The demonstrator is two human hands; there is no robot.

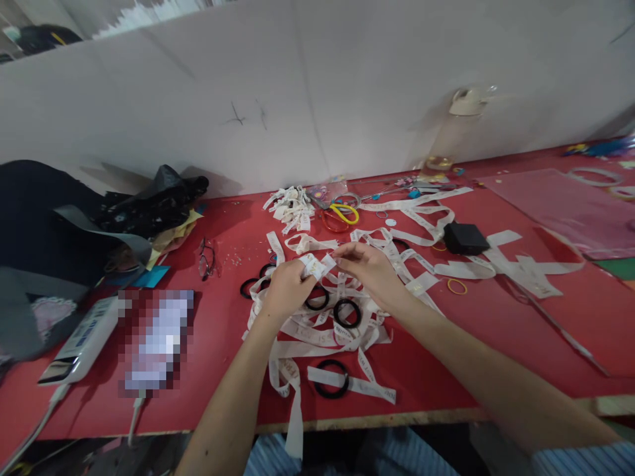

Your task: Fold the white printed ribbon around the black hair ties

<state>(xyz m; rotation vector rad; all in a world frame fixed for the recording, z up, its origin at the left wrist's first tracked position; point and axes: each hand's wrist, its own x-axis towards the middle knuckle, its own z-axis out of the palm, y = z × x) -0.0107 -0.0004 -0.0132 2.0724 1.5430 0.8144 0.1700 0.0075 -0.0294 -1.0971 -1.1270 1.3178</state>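
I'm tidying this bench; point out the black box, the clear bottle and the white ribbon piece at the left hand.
Black box (pixel 465 238): head view, middle of its body.
Clear bottle (pixel 452 135): head view, middle of its body.
White ribbon piece (pixel 313 266): head view, its exposed face.

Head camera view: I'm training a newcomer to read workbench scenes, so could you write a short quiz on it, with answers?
1. Which is nearest the clear bottle: (a) eyeglasses, (b) black box, (c) black bag?
2. True or false: the left hand holds a piece of white ribbon.
3. Fill in: the table top is coloured ____.

Key: 1. b; 2. true; 3. red.
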